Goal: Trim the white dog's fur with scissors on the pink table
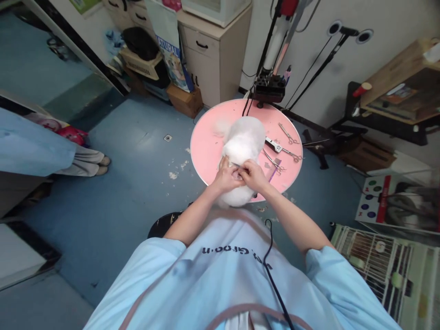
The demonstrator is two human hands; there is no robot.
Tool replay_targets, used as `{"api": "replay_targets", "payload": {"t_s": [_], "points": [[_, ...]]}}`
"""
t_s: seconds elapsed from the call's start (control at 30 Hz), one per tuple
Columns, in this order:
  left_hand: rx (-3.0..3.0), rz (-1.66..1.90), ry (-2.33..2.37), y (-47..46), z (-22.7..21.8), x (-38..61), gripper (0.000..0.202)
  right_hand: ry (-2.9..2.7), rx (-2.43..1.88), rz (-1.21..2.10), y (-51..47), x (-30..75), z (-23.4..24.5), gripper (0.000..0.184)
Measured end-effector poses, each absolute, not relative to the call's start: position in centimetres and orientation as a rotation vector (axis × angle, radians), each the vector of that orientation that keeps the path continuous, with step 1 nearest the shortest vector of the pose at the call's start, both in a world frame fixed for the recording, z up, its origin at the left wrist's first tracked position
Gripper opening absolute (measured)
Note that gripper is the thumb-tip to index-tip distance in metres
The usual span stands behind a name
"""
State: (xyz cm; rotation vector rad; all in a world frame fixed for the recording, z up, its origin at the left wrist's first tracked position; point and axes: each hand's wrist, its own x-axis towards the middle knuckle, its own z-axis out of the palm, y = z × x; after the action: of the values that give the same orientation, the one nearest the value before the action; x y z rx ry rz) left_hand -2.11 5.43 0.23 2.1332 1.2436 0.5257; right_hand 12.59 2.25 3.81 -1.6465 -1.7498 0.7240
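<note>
A small white fluffy dog (242,137) stands on a round pink table (206,146). Both my hands rest on its near end, close together. My left hand (227,176) is closed, its fingers curled into the fur. My right hand (252,175) is closed in a pinch beside it, holding something small that I cannot make out. Two pairs of scissors (289,134) and a comb (274,145) lie on the table to the right of the dog.
A black grooming arm and clamp (268,87) stands at the table's far edge. Another person in blue (41,146) stands at left. Cabinets (213,50) are behind; a wire cage (378,261) is at lower right. Fur clumps (173,175) lie on the blue floor.
</note>
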Motion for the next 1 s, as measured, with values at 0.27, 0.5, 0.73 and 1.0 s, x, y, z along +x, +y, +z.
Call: {"api": "replay_targets", "payload": {"t_s": [0.27,0.5,0.73,1.0], "points": [[2.149,0.488,1.227,5.1,1.4,-2.4,0.058,-1.934,-1.789,0.752,1.9,12.4,5.3,0.017],[2.179,0.455,1.215,4.6,2.0,-2.4,0.052,-2.084,-1.894,0.638,1.7,13.2,5.2,0.017],[2.092,0.451,1.276,3.9,1.8,-2.3,0.036,-1.497,-1.87,1.385,-2.1,18.9,6.4,0.023],[2.112,0.464,1.325,2.3,2.0,-1.7,0.04,-1.641,-1.692,1.847,-5.4,17.2,12.6,0.045]]}}
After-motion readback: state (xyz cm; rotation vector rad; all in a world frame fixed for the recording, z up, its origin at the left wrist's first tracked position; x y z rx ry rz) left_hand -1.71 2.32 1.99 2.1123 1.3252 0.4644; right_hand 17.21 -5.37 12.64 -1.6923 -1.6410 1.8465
